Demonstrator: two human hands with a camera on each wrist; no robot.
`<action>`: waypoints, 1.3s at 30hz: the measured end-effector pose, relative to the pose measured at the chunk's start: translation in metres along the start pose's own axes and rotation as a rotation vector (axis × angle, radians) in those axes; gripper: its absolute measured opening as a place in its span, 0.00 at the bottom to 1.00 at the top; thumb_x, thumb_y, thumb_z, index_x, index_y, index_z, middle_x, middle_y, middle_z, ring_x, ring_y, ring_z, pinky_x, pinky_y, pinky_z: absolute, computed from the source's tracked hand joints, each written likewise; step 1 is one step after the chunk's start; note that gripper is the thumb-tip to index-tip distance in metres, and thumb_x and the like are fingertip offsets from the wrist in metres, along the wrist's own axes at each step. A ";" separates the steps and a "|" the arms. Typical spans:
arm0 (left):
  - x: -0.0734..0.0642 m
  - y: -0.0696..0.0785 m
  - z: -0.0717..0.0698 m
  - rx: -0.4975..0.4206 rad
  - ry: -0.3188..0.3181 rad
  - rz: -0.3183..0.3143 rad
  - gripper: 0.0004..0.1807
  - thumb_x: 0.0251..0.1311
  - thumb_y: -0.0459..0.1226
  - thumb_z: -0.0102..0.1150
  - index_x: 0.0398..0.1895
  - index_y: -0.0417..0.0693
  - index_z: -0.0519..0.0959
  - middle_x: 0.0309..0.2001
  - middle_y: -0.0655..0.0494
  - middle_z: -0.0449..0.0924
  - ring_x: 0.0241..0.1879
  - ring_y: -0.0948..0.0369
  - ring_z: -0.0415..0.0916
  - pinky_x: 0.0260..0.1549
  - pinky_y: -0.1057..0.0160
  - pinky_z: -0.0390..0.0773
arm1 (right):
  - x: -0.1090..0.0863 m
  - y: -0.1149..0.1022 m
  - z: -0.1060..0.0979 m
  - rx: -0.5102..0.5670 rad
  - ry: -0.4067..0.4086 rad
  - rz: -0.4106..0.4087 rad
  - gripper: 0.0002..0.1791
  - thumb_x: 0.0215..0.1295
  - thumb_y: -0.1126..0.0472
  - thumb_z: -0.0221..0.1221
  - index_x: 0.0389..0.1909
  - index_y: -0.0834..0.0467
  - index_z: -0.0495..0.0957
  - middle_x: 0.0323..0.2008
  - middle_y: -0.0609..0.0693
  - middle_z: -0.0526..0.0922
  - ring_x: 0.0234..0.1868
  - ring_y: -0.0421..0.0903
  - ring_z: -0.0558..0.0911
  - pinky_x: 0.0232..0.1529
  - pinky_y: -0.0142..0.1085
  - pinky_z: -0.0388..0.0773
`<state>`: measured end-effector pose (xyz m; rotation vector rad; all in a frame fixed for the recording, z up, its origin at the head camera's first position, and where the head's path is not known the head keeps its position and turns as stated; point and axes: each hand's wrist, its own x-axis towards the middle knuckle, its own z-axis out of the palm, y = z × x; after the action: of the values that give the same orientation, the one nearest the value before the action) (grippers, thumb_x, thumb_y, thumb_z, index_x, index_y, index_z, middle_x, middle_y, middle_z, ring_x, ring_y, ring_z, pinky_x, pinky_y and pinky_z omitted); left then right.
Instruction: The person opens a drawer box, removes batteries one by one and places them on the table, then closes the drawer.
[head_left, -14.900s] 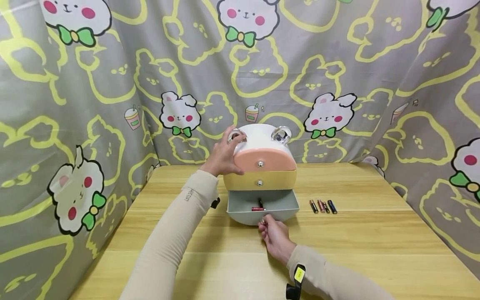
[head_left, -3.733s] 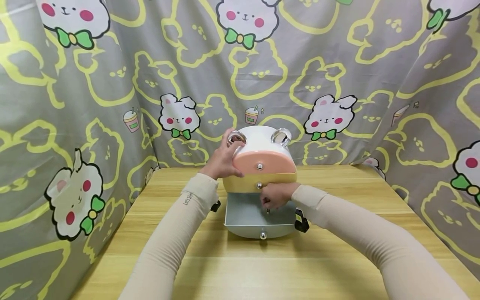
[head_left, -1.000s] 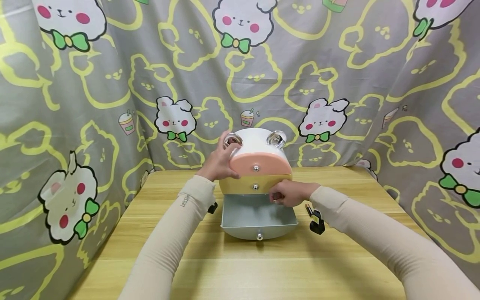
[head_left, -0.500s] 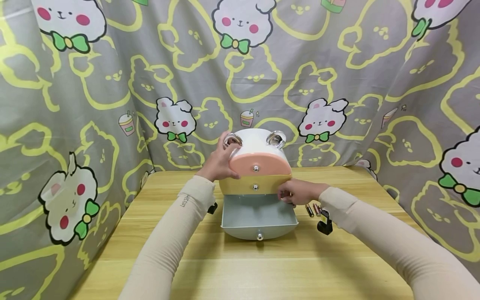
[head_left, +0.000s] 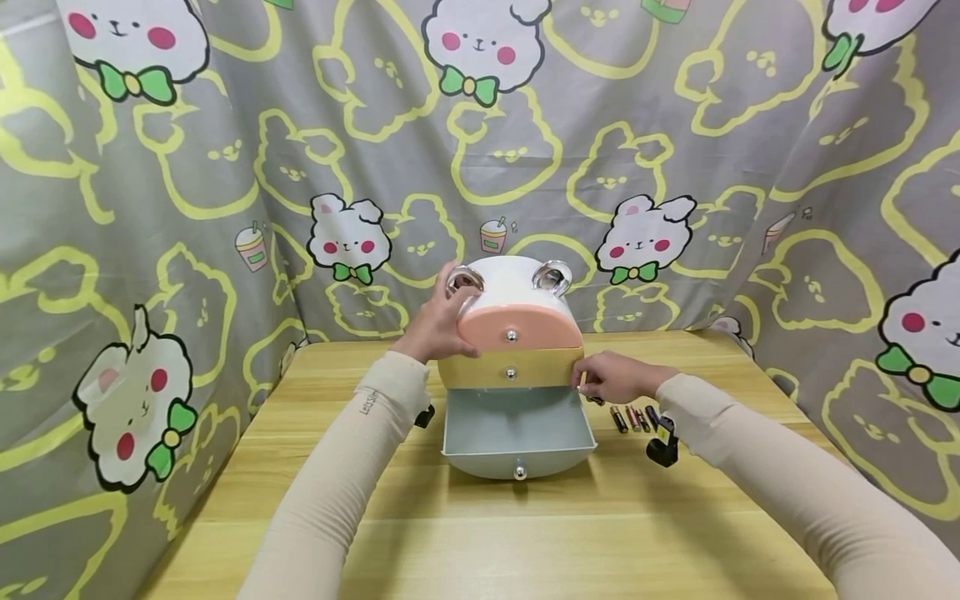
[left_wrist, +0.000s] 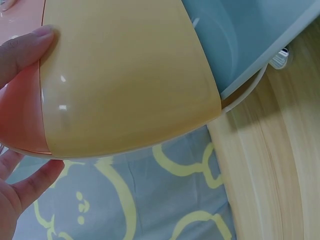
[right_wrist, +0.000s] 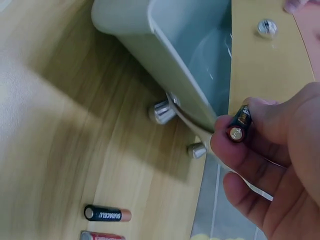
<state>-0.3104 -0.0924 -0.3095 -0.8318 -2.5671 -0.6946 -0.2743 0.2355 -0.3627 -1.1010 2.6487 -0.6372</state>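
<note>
A small chest of drawers (head_left: pixel 512 277) with a white top, silver ears and pink and yellow drawer fronts stands on the table. Its lowest drawer, a grey-blue one (head_left: pixel 480 461), is pulled out, and its visible floor is bare. My left hand (head_left: pixel 438 327) grips the chest's upper left side, thumb on the front near the pink-yellow seam and fingers along the side. Beside the chest's right edge, my right hand (head_left: pixel 618 377) pinches a dark battery (right_wrist: pixel 242 121) between thumb and forefinger, end toward the wrist camera. Several batteries (head_left: pixel 633 418) lie in a row right of the drawer.
In the right wrist view, a black Duracell battery (right_wrist: pixel 106 213) and a red battery (right_wrist: pixel 102 235) lie on the wooden table (head_left: pixel 480 542). Silver feet (right_wrist: pixel 162 112) hold the chest up. A patterned curtain (head_left: pixel 510 167) hangs behind and on both sides.
The two batteries seen in the drawer earliest are gone from it. My right hand has moved from inside the drawer out past its right side. The left hand keeps its grip.
</note>
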 end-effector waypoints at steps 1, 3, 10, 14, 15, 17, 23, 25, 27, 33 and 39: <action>0.000 0.000 0.000 0.001 0.000 0.002 0.51 0.21 0.38 0.87 0.58 0.58 0.70 0.76 0.57 0.28 0.48 0.37 0.73 0.44 0.46 0.77 | -0.001 0.003 0.000 0.011 0.009 0.001 0.04 0.68 0.70 0.55 0.38 0.62 0.78 0.24 0.44 0.78 0.23 0.38 0.78 0.28 0.34 0.77; 0.000 0.001 -0.001 0.003 0.002 0.007 0.51 0.21 0.39 0.87 0.58 0.57 0.70 0.76 0.57 0.28 0.48 0.37 0.73 0.44 0.46 0.77 | -0.004 0.008 -0.001 0.026 0.027 0.012 0.05 0.68 0.71 0.54 0.38 0.61 0.78 0.23 0.45 0.78 0.22 0.38 0.77 0.27 0.34 0.77; -0.001 0.001 -0.002 -0.002 0.001 0.005 0.51 0.21 0.39 0.87 0.58 0.57 0.71 0.76 0.57 0.27 0.48 0.37 0.73 0.45 0.46 0.77 | -0.009 0.019 -0.002 0.040 0.047 0.075 0.03 0.68 0.69 0.55 0.36 0.60 0.76 0.21 0.45 0.78 0.22 0.42 0.78 0.27 0.35 0.75; -0.001 0.000 -0.002 -0.003 0.003 0.006 0.51 0.21 0.39 0.87 0.58 0.57 0.70 0.76 0.57 0.28 0.48 0.37 0.73 0.45 0.45 0.77 | -0.010 0.024 0.001 0.062 0.066 0.120 0.02 0.69 0.67 0.55 0.37 0.62 0.75 0.20 0.46 0.78 0.23 0.46 0.79 0.27 0.36 0.75; -0.001 0.000 -0.002 -0.002 0.004 0.007 0.51 0.21 0.39 0.87 0.58 0.57 0.70 0.76 0.57 0.28 0.48 0.37 0.73 0.45 0.45 0.77 | -0.010 0.025 0.001 0.066 0.075 0.124 0.03 0.69 0.66 0.56 0.38 0.62 0.75 0.20 0.46 0.78 0.23 0.46 0.79 0.28 0.36 0.76; -0.001 0.000 -0.002 0.000 0.007 0.007 0.51 0.21 0.39 0.87 0.58 0.57 0.70 0.76 0.57 0.28 0.48 0.37 0.73 0.45 0.45 0.77 | -0.010 0.027 0.004 0.071 0.094 0.130 0.03 0.68 0.66 0.56 0.38 0.62 0.74 0.21 0.46 0.78 0.23 0.46 0.79 0.28 0.37 0.76; -0.001 0.000 -0.002 -0.003 0.006 0.002 0.51 0.21 0.39 0.87 0.58 0.57 0.70 0.76 0.57 0.28 0.49 0.36 0.72 0.45 0.45 0.76 | -0.009 0.037 0.018 0.079 0.126 0.157 0.03 0.67 0.66 0.58 0.35 0.61 0.74 0.23 0.46 0.79 0.23 0.44 0.79 0.27 0.36 0.76; -0.001 -0.001 -0.002 -0.004 0.006 0.001 0.50 0.21 0.39 0.87 0.58 0.57 0.71 0.76 0.57 0.28 0.48 0.37 0.73 0.45 0.46 0.77 | -0.008 0.040 0.024 0.073 0.135 0.166 0.03 0.66 0.66 0.59 0.34 0.60 0.74 0.23 0.46 0.79 0.23 0.43 0.78 0.27 0.36 0.76; -0.001 0.000 -0.002 -0.007 0.006 0.001 0.51 0.21 0.38 0.86 0.58 0.58 0.71 0.76 0.58 0.28 0.49 0.37 0.73 0.45 0.46 0.77 | -0.008 0.043 0.029 0.055 0.145 0.160 0.04 0.65 0.66 0.59 0.33 0.59 0.73 0.24 0.46 0.78 0.23 0.41 0.77 0.27 0.36 0.75; -0.001 0.000 -0.001 -0.006 0.005 -0.002 0.51 0.21 0.38 0.87 0.58 0.58 0.70 0.76 0.59 0.27 0.48 0.37 0.73 0.45 0.46 0.77 | -0.007 0.049 0.039 0.023 0.172 0.148 0.05 0.63 0.67 0.61 0.31 0.60 0.73 0.24 0.46 0.78 0.20 0.39 0.76 0.28 0.35 0.75; 0.000 -0.001 0.000 -0.002 0.003 -0.004 0.51 0.21 0.39 0.87 0.58 0.58 0.71 0.76 0.59 0.27 0.49 0.38 0.73 0.45 0.46 0.77 | -0.008 0.056 0.049 0.027 0.150 0.203 0.06 0.64 0.66 0.61 0.31 0.59 0.73 0.22 0.45 0.76 0.19 0.40 0.75 0.25 0.36 0.74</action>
<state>-0.3108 -0.0928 -0.3102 -0.8255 -2.5665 -0.6996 -0.2871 0.2608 -0.4318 -0.7912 2.8202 -0.7369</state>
